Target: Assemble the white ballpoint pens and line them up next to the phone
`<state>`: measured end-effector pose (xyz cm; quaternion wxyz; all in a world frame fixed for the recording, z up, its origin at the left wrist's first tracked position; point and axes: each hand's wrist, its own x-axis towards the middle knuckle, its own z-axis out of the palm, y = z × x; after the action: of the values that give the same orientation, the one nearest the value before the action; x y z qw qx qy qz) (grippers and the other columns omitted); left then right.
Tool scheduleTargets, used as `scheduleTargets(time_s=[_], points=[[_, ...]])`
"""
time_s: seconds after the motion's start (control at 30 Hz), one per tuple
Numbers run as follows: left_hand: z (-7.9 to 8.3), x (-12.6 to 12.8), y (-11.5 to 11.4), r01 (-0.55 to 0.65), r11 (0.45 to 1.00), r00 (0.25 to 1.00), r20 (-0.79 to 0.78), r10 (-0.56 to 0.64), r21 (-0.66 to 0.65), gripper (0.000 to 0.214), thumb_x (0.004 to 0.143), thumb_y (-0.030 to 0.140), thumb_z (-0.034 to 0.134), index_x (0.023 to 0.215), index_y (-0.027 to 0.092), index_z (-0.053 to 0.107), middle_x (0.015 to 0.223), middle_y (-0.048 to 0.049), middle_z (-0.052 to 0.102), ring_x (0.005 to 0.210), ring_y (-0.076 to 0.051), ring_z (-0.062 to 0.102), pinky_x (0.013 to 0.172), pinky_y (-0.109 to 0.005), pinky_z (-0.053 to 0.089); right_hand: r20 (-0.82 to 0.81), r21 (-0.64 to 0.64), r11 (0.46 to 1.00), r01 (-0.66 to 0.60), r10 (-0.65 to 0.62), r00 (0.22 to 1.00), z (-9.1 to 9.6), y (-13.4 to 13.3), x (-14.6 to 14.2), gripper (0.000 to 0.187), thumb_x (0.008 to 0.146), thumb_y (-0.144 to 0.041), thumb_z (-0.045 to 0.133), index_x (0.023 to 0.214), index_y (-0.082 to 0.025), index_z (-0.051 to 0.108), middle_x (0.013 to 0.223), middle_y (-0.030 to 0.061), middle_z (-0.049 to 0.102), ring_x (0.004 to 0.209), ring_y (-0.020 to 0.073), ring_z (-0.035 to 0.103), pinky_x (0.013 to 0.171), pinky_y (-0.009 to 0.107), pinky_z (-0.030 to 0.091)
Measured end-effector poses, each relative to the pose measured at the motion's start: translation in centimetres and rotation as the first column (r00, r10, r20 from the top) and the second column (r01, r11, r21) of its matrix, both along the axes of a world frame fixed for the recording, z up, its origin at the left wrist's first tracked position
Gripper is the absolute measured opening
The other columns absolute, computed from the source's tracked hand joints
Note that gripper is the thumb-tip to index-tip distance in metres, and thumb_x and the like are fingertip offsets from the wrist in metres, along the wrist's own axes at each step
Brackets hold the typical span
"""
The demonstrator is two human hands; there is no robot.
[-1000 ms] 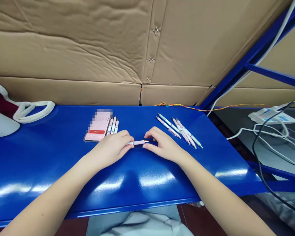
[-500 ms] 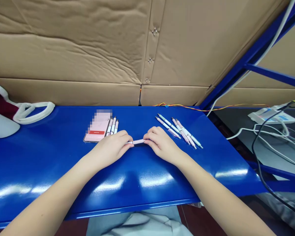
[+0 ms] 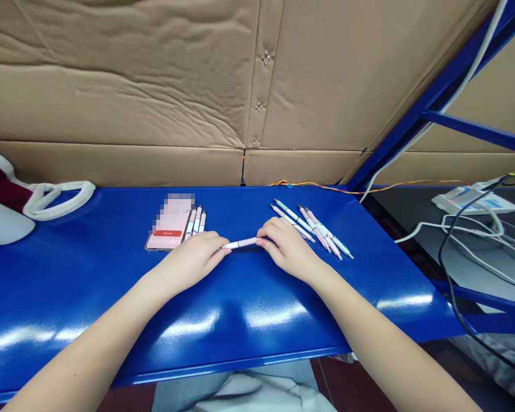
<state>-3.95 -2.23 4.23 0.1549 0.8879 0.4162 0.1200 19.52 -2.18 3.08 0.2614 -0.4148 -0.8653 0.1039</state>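
Between my two hands a white and light pink pen is held level above the blue table. My left hand pinches its left end, fingers closed. Its right end is pinched by my right hand, also closed. Just beyond my left hand, three pens lie side by side next to a phone with a pink screen, partly blurred out. Several more pens, pink, white and light blue, lie in a loose group beyond my right hand.
At the far left are a white cylindrical object and a white looped strap. Thin coloured wires run along the back edge, below brown cardboard. A blue frame post and white cables are at the right.
My right hand has shifted slightly right and up, and more of the pen shows between my hands. The pen's right end is tilted a little higher.
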Motion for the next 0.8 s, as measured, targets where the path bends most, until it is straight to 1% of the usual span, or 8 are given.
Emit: scheduleTargets(time_s=[0.1,0.27,0.37,0.5,0.63,0.7,0.73,0.8], points=[[0.0,-0.2,0.2,0.006,1.0,1.0,-0.011,-0.006,0.008,0.029,0.093,0.03,0.039,0.1,0.018,0.064,0.088,-0.0057,0.062,0.082,-0.019,0.058,0.076,-0.032,0.046,-0.02,-0.044,0.999,-0.03,0.029,0.999,-0.4,0.2,0.1,0.016,0.092,-0.027,0.044,0.09,-0.017,0.057,0.091,0.0084,0.056,0.085,0.0202,0.05,0.079,0.036,0.042],[0.3,0.0,0.0,-0.015,0.996,1.0,0.006,0.014,0.083,0.025,0.092,0.029,0.043,0.096,0.019,0.065,0.085,-0.0051,0.064,0.08,-0.018,0.057,0.074,-0.031,0.044,-0.132,-0.099,0.991,-0.086,0.073,0.989,-0.9,0.4,0.1,0.018,0.093,-0.025,0.041,0.091,-0.019,0.058,0.095,0.0083,0.052,0.089,0.0193,0.051,0.081,0.036,0.045],[0.3,0.4,-0.3,-0.027,0.988,0.999,-0.018,0.03,0.153,0.025,0.092,0.03,0.043,0.093,0.019,0.066,0.082,-0.0044,0.064,0.077,-0.019,0.057,0.074,-0.034,0.042,-0.18,-0.094,0.993,-0.073,0.055,0.982,-1.0,0.6,0.2,0.019,0.092,-0.025,0.041,0.086,-0.019,0.058,0.09,0.0076,0.051,0.086,0.0191,0.05,0.079,0.036,0.044],[-0.1,0.5,-0.4,-0.039,0.97,0.998,-0.031,0.047,0.239,0.026,0.092,0.03,0.043,0.09,0.017,0.066,0.081,-0.005,0.065,0.076,-0.019,0.057,0.073,-0.034,0.04,-0.2,-0.089,0.995,-0.045,0.026,0.979,-1.0,0.7,0.1,0.023,0.093,-0.027,0.039,0.081,-0.018,0.057,0.086,0.0066,0.051,0.083,0.0185,0.05,0.077,0.035,0.043],[-0.3,1.0,-0.7,-0.045,0.966,0.998,-0.03,0.055,0.253,0.023,0.089,0.03,0.048,0.083,0.017,0.066,0.075,-0.0038,0.065,0.072,-0.019,0.057,0.07,-0.034,0.038,-0.166,-0.092,0.995,-0.034,0.018,0.986,-0.7,0.6,-0.3,0.026,0.093,-0.027,0.039,0.076,-0.019,0.055,0.077,0.0047,0.054,0.078,0.0182,0.05,0.075,0.035,0.04],[0.0,1.4,-0.9,-0.051,0.967,0.997,-0.044,0.064,0.248,0.022,0.085,0.032,0.053,0.073,0.018,0.065,0.069,-0.0023,0.063,0.068,-0.018,0.056,0.068,-0.033,0.037,-0.172,-0.097,0.995,-0.009,-0.008,0.985,-0.5,0.7,-0.3,0.024,0.093,-0.028,0.04,0.078,-0.019,0.056,0.078,0.0045,0.056,0.079,0.0184,0.051,0.077,0.035,0.04],[0.1,1.6,-0.9,-0.057,0.965,0.995,-0.06,0.075,0.256,0.023,0.083,0.033,0.054,0.068,0.018,0.063,0.067,-0.0021,0.062,0.067,-0.018,0.056,0.067,-0.033,0.036,-0.183,-0.099,0.995,0.023,-0.041,0.982,-0.4,0.7,-0.2,0.022,0.093,-0.029,0.041,0.082,-0.019,0.057,0.082,0.005,0.057,0.082,0.0187,0.052,0.078,0.035,0.04],[0.4,1.8,-0.6,-0.099,0.953,0.986,-0.098,0.132,0.287,0.028,0.083,0.034,0.052,0.062,0.018,0.06,0.067,-0.0034,0.06,0.068,-0.019,0.055,0.065,-0.033,0.036,-0.186,-0.089,0.986,0.14,-0.154,0.97,-0.2,1.1,0.4,0.019,0.091,-0.034,0.045,0.091,-0.019,0.057,0.09,0.0067,0.058,0.087,0.0202,0.053,0.081,0.035,0.04]])
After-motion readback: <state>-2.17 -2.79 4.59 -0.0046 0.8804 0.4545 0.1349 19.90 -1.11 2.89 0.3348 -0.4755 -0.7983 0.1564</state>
